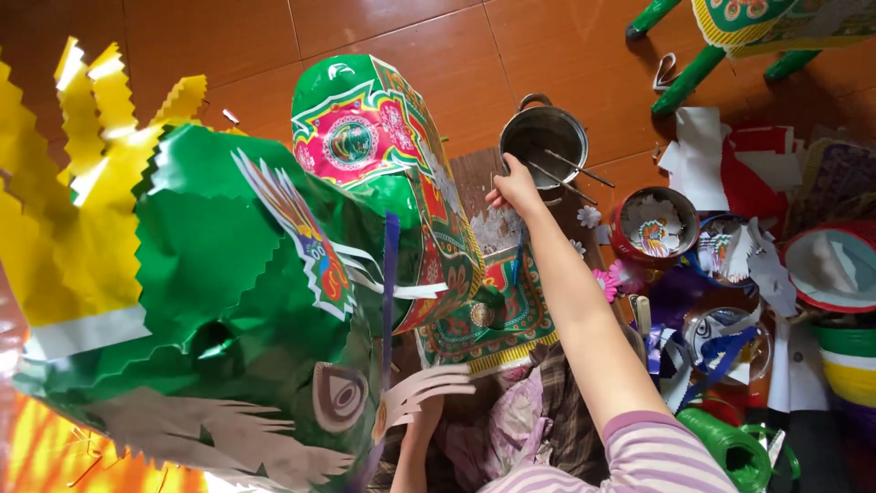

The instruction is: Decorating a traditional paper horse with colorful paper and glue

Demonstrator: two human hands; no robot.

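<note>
- Reached out with right hand (516,187) over wooden board (474,178), just short of metal pot (545,139); fingers drawn together, seemingly pinching a thin stick, though grip too small to tell surely.
- Held left hand (422,415) low beside green paper figure (228,292); mostly hidden, so finger state impossible to tell.
- Filled the left and centre of view: glossy foil-paper figure with yellow fringe (100,137), raised above the tiled floor (383,27).
- Judged light, hollow, crushable and slick; likely best gripped along frame edges, not the fringes.
- Lay scattered at right: bowls (655,226) of cut-outs, paper scraps.
</note>
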